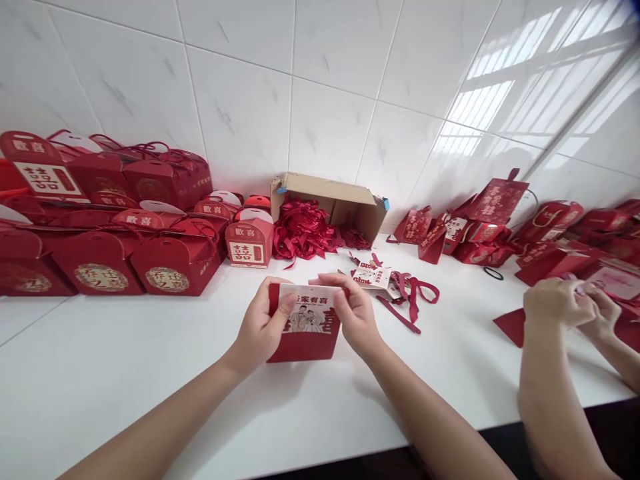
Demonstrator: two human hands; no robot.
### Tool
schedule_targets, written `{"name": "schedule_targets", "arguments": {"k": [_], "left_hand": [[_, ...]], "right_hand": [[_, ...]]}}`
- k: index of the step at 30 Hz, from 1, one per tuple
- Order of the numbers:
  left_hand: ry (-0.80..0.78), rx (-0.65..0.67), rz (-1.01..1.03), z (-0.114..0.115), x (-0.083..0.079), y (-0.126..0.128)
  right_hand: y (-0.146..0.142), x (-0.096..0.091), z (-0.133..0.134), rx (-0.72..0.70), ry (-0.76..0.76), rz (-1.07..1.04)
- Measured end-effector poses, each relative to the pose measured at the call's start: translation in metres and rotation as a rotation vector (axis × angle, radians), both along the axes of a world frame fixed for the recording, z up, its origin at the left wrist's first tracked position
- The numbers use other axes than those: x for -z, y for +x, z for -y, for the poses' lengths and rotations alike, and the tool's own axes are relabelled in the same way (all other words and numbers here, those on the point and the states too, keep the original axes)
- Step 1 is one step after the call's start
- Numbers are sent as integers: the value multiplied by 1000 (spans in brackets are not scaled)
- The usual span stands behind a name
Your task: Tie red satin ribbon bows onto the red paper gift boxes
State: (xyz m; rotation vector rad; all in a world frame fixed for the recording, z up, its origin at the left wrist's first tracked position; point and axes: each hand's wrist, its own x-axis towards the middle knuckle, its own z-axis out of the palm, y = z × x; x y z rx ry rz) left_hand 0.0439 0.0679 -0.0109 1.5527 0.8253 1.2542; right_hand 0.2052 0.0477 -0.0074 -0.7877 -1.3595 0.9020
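Observation:
A red gift box (pixel 303 347) is held upright near the table's middle, with a white printed card (pixel 309 312) showing a couple and red characters across its upper front. My left hand (pixel 265 319) grips the left side, thumb pressed on the card's face. On the right side my right hand (pixel 359 315) is closed round the edge, its thumb also on the card. The fingertips behind the box are hidden. Beyond my right hand lie more printed cards (pixel 371 276) and loose red ribbon strips (pixel 414 298).
An open cardboard box (pixel 327 181) of bunched red ribbon (pixel 305 229) stands against the tiled wall. Finished-looking red boxes (pixel 170 267) are stacked at left; others (pixel 493 200) stand at right. A co-worker's hands (pixel 565 303) work at far right, near a black ring (pixel 493 273).

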Motion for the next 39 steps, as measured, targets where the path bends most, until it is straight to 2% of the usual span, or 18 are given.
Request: {"name": "schedule_targets", "arguments": {"k": [2,3,5,7,8,11,14,17,21,23,25,29,35,39], "left_hand": [[-1,-5,-4,0,-1,-1],[-5,-9,-6,0,-1,-1],[-17,-12,-4,0,-2,-2],[-21,-21,-3,-1,-2,-3],[-21,-26,-3,-1,-2,-4],[-12,-35,-7,-1,-1,-4],[-4,-22,-3,-1,0,-4],[-4,-10,9,-1,1,-3],[-10,-19,-1,-3,0,-5],[8,-47,-11,-6,0,-8],[29,-86,-4,-11,-1,-12],[28,-90,36,-18,-4,-17],[30,-76,41,-15,-8,-15],[4,-65,56,-15,-8,-14]], "right_hand": [[11,-1,-5,14,90,1],[19,-2,-8,73,120,14],[44,-5,-15,309,121,119],[75,-6,-20,603,41,320],[91,-5,-21,661,-13,388],[129,6,-15,659,-178,583],[143,25,-8,642,-287,775],[144,36,-5,702,-307,891],[136,26,-12,797,-223,955],[126,17,-19,751,-152,988],[112,12,-28,624,-83,1040],[79,18,-52,412,-32,1141],[61,44,-79,423,-56,1110],[62,44,-77,465,-6,931]]}}
